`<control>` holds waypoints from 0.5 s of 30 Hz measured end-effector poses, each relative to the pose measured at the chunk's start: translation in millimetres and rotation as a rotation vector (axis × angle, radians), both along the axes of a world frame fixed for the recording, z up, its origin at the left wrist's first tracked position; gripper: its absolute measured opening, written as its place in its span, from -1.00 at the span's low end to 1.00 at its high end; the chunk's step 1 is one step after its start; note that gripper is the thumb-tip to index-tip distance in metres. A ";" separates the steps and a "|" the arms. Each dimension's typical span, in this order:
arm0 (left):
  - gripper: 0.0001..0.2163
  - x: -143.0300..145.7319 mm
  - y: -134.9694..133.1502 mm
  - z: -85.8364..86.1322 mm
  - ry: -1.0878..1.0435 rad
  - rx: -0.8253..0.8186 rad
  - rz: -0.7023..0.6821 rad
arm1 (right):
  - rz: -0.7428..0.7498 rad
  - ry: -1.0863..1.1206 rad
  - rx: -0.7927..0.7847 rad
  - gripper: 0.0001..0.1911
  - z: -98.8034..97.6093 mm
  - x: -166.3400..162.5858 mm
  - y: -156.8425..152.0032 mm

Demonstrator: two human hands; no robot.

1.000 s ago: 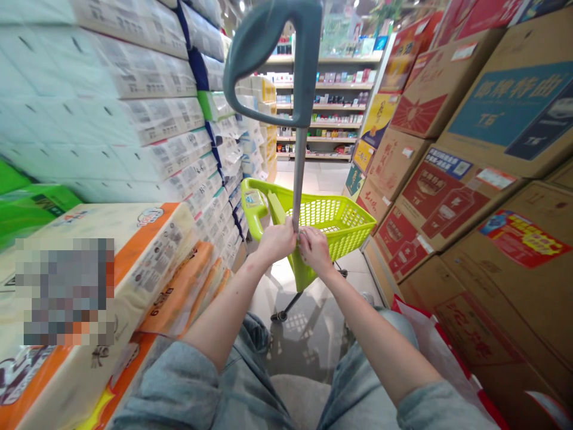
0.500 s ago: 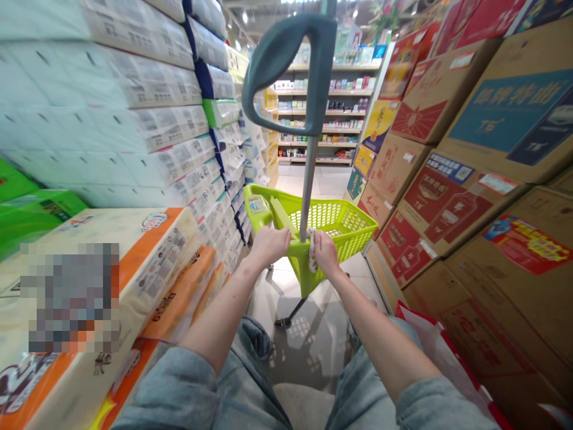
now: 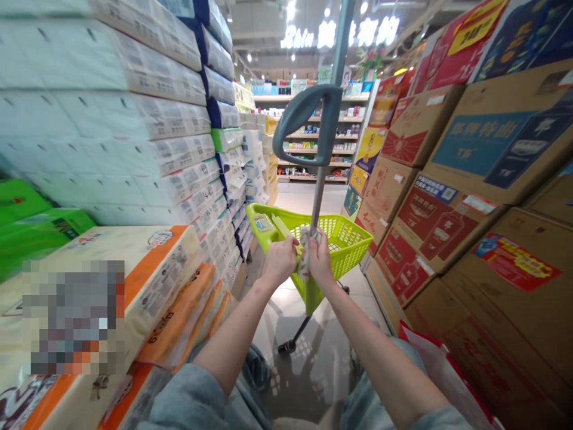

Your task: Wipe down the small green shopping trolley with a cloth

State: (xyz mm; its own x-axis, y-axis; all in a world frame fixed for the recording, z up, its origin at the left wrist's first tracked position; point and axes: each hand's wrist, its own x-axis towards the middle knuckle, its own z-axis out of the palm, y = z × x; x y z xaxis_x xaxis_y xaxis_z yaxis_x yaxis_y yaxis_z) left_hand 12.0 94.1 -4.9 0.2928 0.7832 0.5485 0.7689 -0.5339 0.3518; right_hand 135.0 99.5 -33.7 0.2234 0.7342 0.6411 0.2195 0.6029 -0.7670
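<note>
A lime-green shopping cart [image 3: 347, 236] with a slotted basket stands in front of my knees, its metal pole [image 3: 317, 197] rising to a grey loop handle [image 3: 329, 125]. My right hand [image 3: 320, 261] is closed on a pale patterned cloth [image 3: 304, 260], pressed against the lower pole at the basket's near corner. Just left of it, my left hand [image 3: 280, 261] is closed at the basket's near rim, beside the cloth. Its fingertips are partly hidden, so its exact hold is hard to see.
Stacked white tissue packs [image 3: 174, 119] wall the left side, with orange-and-cream packs [image 3: 147, 263] nearer me. Cardboard cartons [image 3: 474, 143] rise on the right, above a red-edged bag [image 3: 443, 364]. Stocked shelves [image 3: 308, 131] stand across the aisle's far end.
My right hand has brought the cloth round to the pole's near left side. My left hand has turned and moved closer to it. The view has tilted upward, showing the ceiling signs.
</note>
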 end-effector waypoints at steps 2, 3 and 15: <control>-0.84 -5.9 7.0 1.7 -0.140 -0.042 -0.081 | 0.036 0.062 0.034 -0.57 26.2 2.1 7.0; -0.85 -9.3 11.7 2.2 -0.223 -0.059 -0.113 | 0.056 0.082 0.057 -0.57 41.1 3.1 10.6; -0.83 -11.7 15.0 -10.2 -0.328 0.030 0.103 | -0.045 0.079 0.120 -0.56 91.5 -8.4 27.0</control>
State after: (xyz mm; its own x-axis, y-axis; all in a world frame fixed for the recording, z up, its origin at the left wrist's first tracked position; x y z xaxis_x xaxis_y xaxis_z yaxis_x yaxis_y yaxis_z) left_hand 0.4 109.1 -15.1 0.0173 0.7817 0.6234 0.6683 -0.4728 0.5743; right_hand 126.5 126.5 57.8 0.3075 0.6414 0.7029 0.1905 0.6822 -0.7059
